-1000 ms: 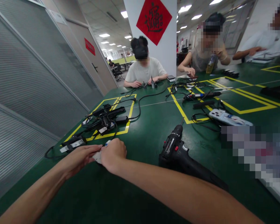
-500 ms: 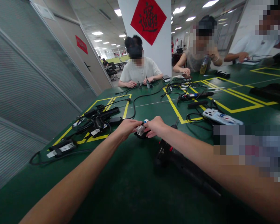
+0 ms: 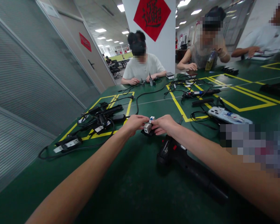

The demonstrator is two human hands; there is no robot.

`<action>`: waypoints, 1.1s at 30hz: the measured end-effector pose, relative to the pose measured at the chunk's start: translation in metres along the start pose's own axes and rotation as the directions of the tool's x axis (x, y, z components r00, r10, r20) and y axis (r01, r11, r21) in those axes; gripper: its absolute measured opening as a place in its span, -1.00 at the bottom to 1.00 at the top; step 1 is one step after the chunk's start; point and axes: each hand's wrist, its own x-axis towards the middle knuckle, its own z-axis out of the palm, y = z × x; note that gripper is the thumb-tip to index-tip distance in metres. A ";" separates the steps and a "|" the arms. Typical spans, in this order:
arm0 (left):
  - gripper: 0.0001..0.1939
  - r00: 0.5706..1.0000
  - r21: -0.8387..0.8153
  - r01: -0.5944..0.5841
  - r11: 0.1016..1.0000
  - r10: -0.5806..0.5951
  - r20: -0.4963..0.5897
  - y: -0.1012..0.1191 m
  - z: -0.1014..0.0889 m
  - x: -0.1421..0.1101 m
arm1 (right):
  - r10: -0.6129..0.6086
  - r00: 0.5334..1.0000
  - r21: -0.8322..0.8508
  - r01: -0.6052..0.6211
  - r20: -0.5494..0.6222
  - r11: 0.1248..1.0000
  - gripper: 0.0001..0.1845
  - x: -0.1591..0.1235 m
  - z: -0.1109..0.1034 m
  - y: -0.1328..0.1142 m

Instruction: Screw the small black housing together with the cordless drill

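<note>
Over green table [image 3: 130,183]: left hand [image 3: 135,125], right hand [image 3: 166,124], fingers [image 3: 143,119] pinching pale block [image 3: 147,128]; bottle [image 3: 212,57] holds yellow liquid [image 3: 209,66].

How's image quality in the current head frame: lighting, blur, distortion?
Head view: ceiling lights blown white; green table dark near the bottom, swallowing detail on the black drill. Head view: glass partition leans, likely wide-angle stretch plus tilt. Head view: pale block between left hand and right hand too small for fine detail.
</note>
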 end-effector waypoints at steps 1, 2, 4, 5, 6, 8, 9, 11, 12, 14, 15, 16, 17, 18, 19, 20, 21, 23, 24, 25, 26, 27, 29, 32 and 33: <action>-0.66 1.000 -0.016 0.006 1.000 -0.006 0.000 0.000 0.000 0.000 | -0.004 1.000 0.000 0.004 -0.001 1.000 -0.69 0.001 0.000 0.001; -0.66 1.000 -0.033 0.010 0.999 -0.010 -0.001 0.000 0.000 0.000 | -0.007 1.000 0.001 0.007 -0.001 1.000 -0.69 0.002 -0.001 0.001; -0.66 1.000 -0.057 0.016 0.998 -0.016 -0.002 -0.001 0.000 0.000 | -0.013 1.000 0.001 0.013 -0.004 1.000 -0.69 0.003 -0.001 0.002; -0.65 1.000 -0.062 0.018 0.998 -0.019 -0.002 -0.001 -0.001 0.001 | -0.015 1.000 0.000 0.015 -0.008 1.000 -0.69 0.003 -0.001 0.002; -0.65 1.000 -0.065 0.023 0.998 -0.023 -0.002 -0.001 -0.001 0.002 | -0.017 1.000 -0.002 0.017 -0.011 1.000 -0.69 0.003 -0.001 0.002; -0.65 0.999 -0.076 0.033 0.997 -0.033 -0.004 -0.002 -0.001 0.002 | -0.018 1.000 -0.006 0.018 -0.018 1.000 -0.69 0.002 0.000 0.002; -0.65 0.999 -0.086 0.040 0.995 -0.041 -0.005 -0.002 -0.001 0.002 | -0.019 1.000 -0.009 0.019 -0.021 1.000 -0.70 0.002 0.000 0.002; -0.66 0.999 -0.109 0.052 0.993 -0.053 -0.005 -0.003 0.000 0.002 | -0.022 0.999 -0.016 0.021 -0.030 1.000 -0.69 0.002 0.001 0.002; -0.67 0.998 -0.117 0.056 0.991 -0.057 -0.002 -0.003 0.000 0.002 | -0.025 0.999 -0.019 0.024 -0.036 1.000 -0.69 0.002 0.002 0.002; -0.70 0.998 -0.128 0.064 0.990 -0.063 0.014 -0.003 0.000 0.001 | -0.030 0.998 -0.027 0.029 -0.049 0.999 -0.69 0.004 0.002 0.003; -0.72 0.998 -0.131 0.067 0.989 -0.064 0.024 -0.003 0.000 0.001 | -0.032 0.998 -0.030 0.030 -0.056 0.999 -0.69 0.005 0.003 0.004; -0.73 0.997 -0.134 0.070 0.989 -0.066 0.033 -0.003 0.000 0.001 | -0.033 0.997 -0.034 0.031 -0.064 0.999 -0.69 0.007 0.003 0.004; -0.73 0.997 -0.137 0.074 0.988 -0.069 0.041 -0.003 -0.001 0.002 | -0.034 0.997 -0.037 0.031 -0.071 0.999 -0.69 0.008 0.004 0.005; -0.73 0.996 -0.141 0.079 0.987 -0.073 0.050 -0.004 -0.001 0.003 | -0.033 0.996 -0.040 0.030 -0.078 0.999 -0.69 0.010 0.004 0.006; -0.72 0.996 -0.148 0.080 0.986 -0.072 0.061 -0.005 -0.002 0.004 | -0.031 0.996 -0.042 0.028 -0.083 0.999 -0.69 0.011 0.004 0.006; -0.71 0.995 -0.150 0.077 0.986 -0.067 0.070 -0.006 -0.004 0.006 | -0.029 0.996 -0.043 0.025 -0.087 0.999 -0.69 0.012 0.004 0.007; -0.70 0.995 -0.148 0.071 0.986 -0.061 0.073 -0.009 -0.005 0.007 | -0.026 0.996 -0.043 0.022 -0.090 0.999 -0.69 0.013 0.003 0.007; -0.66 0.996 -0.123 0.067 0.990 -0.059 0.069 -0.015 -0.007 0.010 | -0.023 0.995 -0.040 0.019 -0.096 0.999 -0.69 0.014 0.002 0.007; -0.65 0.995 -0.107 0.078 0.991 -0.070 0.072 -0.018 -0.007 0.010 | -0.024 0.995 -0.037 0.020 -0.100 0.999 -0.69 0.014 0.002 0.007; -0.64 0.992 -0.100 0.096 0.990 -0.087 0.088 -0.022 -0.006 0.010 | -0.028 0.994 -0.035 0.024 -0.105 0.999 -0.68 0.014 0.002 0.008; -0.63 0.988 -0.108 0.112 0.988 -0.100 0.115 -0.026 -0.005 0.010 | -0.033 0.993 -0.034 0.030 -0.110 0.999 -0.68 0.014 0.002 0.008; -0.63 0.986 -0.135 0.115 0.984 -0.096 0.139 -0.030 -0.002 0.010 | -0.040 0.992 -0.033 0.036 -0.117 0.999 -0.68 0.013 0.003 0.008; -0.61 0.989 -0.205 0.080 0.976 -0.051 0.141 -0.036 0.004 0.009 | -0.059 0.989 -0.035 0.054 -0.139 0.998 -0.68 0.012 0.004 0.009; -0.60 0.999 -0.216 0.011 0.976 -0.002 0.039 -0.041 0.016 0.009 | -0.088 0.983 -0.047 0.081 -0.164 0.996 -0.68 0.010 0.005 0.009; -0.60 1.000 -0.202 -0.008 0.979 0.011 0.014 -0.041 0.020 0.009 | -0.095 0.982 -0.054 0.087 -0.164 0.995 -0.68 0.009 0.005 0.009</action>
